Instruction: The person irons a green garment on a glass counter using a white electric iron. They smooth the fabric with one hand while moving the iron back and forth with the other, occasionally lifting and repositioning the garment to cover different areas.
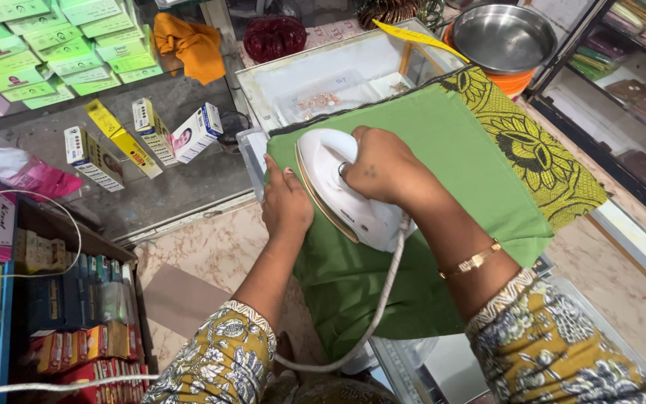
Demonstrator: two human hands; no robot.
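Observation:
A green cloth (pixel 457 157) with a yellow-green patterned border (pixel 532 146) lies spread over a glass counter. A white electric iron (pixel 338 191) rests on the cloth's near left part, its white cord (pixel 383 299) trailing down toward me. My right hand (pixel 379 164) grips the iron's handle from above; a gold bangle sits on that wrist. My left hand (pixel 285 198) lies flat on the cloth's left edge, right beside the iron, pressing the fabric down.
A steel bowl (pixel 504 36) on an orange tub stands at the back right. Small boxes (pixel 143 138) lie inside the glass case at left, an orange cloth (pixel 191 43) behind them. Shelves of packets (pixel 76 314) fill the lower left. Marble floor lies below.

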